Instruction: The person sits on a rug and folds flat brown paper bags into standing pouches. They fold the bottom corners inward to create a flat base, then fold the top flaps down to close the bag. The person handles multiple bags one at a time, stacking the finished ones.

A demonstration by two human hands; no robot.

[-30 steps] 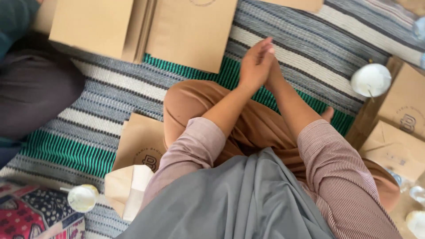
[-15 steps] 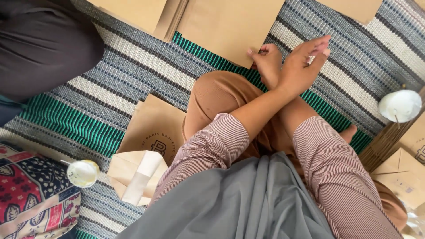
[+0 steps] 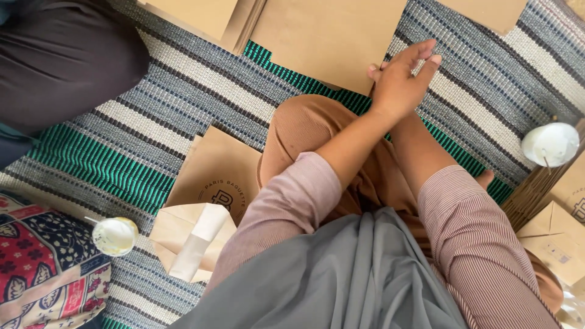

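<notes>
I sit cross-legged on a striped woven mat [image 3: 183, 103], and my forearms cross over my tan trousers. My left hand [image 3: 405, 79] is on top, fingers loosely apart, holding nothing. It hovers at the near edge of a flat brown paper bag [image 3: 329, 42]. My right hand [image 3: 373, 71] is almost wholly hidden under the left one. Only a fingertip shows, touching or just short of that bag's edge.
A printed brown bag [image 3: 213, 173] and a folded bag with a white strip [image 3: 189, 240] lie by my left knee. Lidded cups stand at left [image 3: 114, 236] and right [image 3: 550, 144]. Another person's dark-clothed leg [image 3: 67, 55] is at the top left. More bags [image 3: 557, 237] lie at the right, and a patterned cushion [image 3: 42, 268] at the lower left.
My hands were pressed palm to palm, then the wrists crossed. Now the left hand lies over the right, nearer the flat bag's edge. My head has turned left.
</notes>
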